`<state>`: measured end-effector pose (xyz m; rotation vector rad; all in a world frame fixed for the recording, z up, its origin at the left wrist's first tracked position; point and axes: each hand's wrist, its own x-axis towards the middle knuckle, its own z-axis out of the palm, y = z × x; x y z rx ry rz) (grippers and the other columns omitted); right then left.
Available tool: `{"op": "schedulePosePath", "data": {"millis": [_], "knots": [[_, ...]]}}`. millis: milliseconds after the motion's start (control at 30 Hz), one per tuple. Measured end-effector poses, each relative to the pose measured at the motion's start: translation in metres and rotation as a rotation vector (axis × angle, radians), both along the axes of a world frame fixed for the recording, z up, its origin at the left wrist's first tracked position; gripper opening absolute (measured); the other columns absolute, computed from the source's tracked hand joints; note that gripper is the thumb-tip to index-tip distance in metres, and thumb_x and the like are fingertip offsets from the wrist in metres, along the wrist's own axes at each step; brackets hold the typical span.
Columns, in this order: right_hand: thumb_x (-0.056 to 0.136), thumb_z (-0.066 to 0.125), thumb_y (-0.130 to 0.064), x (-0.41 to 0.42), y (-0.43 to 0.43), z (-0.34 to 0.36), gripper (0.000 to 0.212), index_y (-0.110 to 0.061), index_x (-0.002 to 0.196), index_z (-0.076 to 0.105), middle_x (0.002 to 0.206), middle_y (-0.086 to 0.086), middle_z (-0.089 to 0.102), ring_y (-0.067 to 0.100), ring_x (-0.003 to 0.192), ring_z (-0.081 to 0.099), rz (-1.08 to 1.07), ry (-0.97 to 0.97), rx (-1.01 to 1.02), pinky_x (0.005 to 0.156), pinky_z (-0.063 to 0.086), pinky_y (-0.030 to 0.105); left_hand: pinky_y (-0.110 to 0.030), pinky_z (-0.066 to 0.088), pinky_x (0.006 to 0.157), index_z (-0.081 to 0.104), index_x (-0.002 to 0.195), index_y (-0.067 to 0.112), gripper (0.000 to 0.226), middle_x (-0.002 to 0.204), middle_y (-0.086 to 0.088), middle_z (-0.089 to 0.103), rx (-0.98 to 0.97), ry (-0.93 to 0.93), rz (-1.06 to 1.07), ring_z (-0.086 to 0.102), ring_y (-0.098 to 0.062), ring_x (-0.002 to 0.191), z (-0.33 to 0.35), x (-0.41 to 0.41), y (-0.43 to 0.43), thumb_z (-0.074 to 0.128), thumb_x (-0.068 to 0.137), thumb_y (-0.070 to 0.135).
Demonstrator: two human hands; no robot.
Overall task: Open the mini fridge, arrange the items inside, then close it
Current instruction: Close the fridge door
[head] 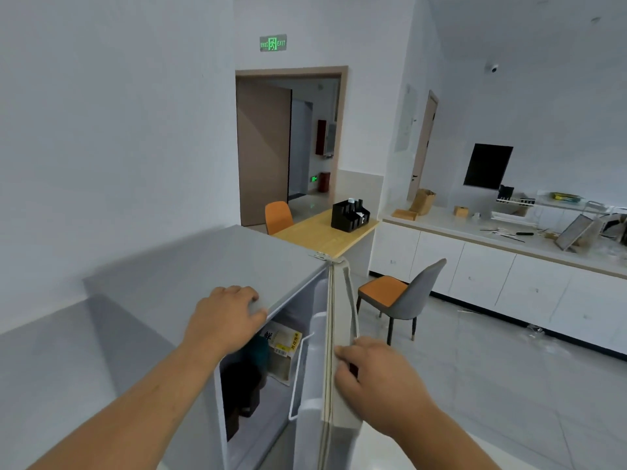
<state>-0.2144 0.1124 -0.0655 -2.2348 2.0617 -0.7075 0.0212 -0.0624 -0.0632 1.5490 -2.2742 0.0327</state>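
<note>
Mini fridge open at lower centre of frame, both hands on it.

The mini fridge (190,266), grey, stands with its door (334,351) swung out toward the viewer, edge-on. Inside, a pale carton (281,344) with printed label sits beside dark items (242,381), too shadowed to identify. Left hand (225,320) rests flat on the top front edge, fingers spread. Right hand (369,374) grips the door's outer edge, fingers wrapped behind it. Right of the fridge: a grey chair (403,300) with orange seat; beyond, a wooden table (325,232).

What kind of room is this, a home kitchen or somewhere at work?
Probably an office break room: a lit exit sign above the doorway, a long white cabinet counter, and a mini fridge near a small table.
</note>
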Motion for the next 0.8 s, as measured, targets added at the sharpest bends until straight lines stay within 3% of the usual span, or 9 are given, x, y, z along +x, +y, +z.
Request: {"op": "schedulePosePath", "data": {"millis": [67,233,433,567,733,800], "knots": [[0.093,0.028,-0.051,0.012,-0.008,-0.003,0.052,-0.025,0.112,0.068,0.089,-0.012,0.057,0.006,0.08,0.056,0.038,-0.018,-0.003,0.067,0.046,0.019,-0.042,0.052,0.09,0.058,0.126,0.031,0.049,0.126,0.005,0.065,-0.001,0.006,-0.004,0.055,-0.019,0.109,-0.001,0.002,-0.002,0.04,0.092,0.061],[0.096,0.034,-0.047,0.034,-0.026,-0.008,0.038,-0.028,0.105,0.066,0.088,-0.011,0.058,0.007,0.084,0.054,0.065,-0.005,-0.061,0.072,0.05,0.025,-0.043,0.048,0.087,0.06,0.122,0.032,0.052,0.124,0.003,0.065,-0.014,-0.002,-0.013,0.054,-0.022,0.108,-0.005,0.004,-0.007,0.038,0.088,0.064],[0.099,0.039,-0.045,0.053,-0.044,-0.009,0.028,-0.031,0.095,0.063,0.083,-0.013,0.056,0.005,0.086,0.05,0.112,-0.003,-0.088,0.073,0.043,0.021,-0.045,0.047,0.088,0.061,0.12,0.03,0.055,0.12,0.001,0.065,-0.021,0.006,-0.013,0.053,-0.024,0.108,-0.007,0.003,-0.01,0.037,0.085,0.065],[0.101,0.04,-0.049,0.065,-0.055,-0.014,0.025,-0.036,0.104,0.061,0.089,-0.019,0.056,0.0,0.09,0.049,0.108,-0.025,-0.111,0.075,0.041,0.016,-0.046,0.045,0.09,0.062,0.12,0.031,0.056,0.12,0.002,0.065,-0.026,0.041,-0.014,0.052,-0.024,0.109,-0.009,0.004,-0.012,0.039,0.084,0.067],[0.097,0.043,-0.05,0.081,-0.071,-0.023,0.03,-0.033,0.116,0.059,0.098,-0.019,0.058,0.0,0.098,0.05,0.118,-0.068,-0.131,0.081,0.045,0.02,-0.044,0.044,0.092,0.064,0.117,0.034,0.053,0.119,0.007,0.067,-0.011,0.117,-0.033,0.053,-0.021,0.11,-0.011,0.004,-0.015,0.041,0.083,0.067],[0.095,0.045,-0.042,0.095,-0.082,-0.023,0.02,-0.029,0.107,0.056,0.097,-0.013,0.056,0.007,0.096,0.05,0.118,-0.058,-0.136,0.077,0.046,0.025,-0.043,0.043,0.093,0.065,0.116,0.035,0.049,0.119,0.008,0.066,0.004,0.134,-0.046,0.053,-0.02,0.11,-0.01,0.004,-0.015,0.043,0.083,0.064]]}}
